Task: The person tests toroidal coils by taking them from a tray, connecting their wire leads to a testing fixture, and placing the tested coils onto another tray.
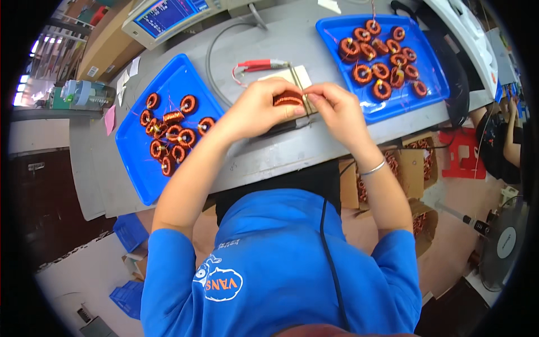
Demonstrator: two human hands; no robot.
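My left hand [255, 106] is closed around a copper-wound toroidal coil [288, 99] at the middle of the bench's near side. Just right of the coil, my right hand [339, 112] pinches with thumb and forefinger beside a narrow upright metal piece [307, 104] of a small fixture. Whatever lies between those fingertips is too small to make out. Behind my hands a cream-coloured board [303, 76] is partly covered. A red-sleeved test clip [258, 65] with a wire lies beyond my left hand.
A blue tray [130, 168] of several copper coils stands at left, and another blue tray [387, 115] with more coils at right. An instrument with a lit screen [174, 14] sits at the back. Cardboard boxes [412, 168] of coils stand below the bench. Another person's arm [511, 140] shows far right.
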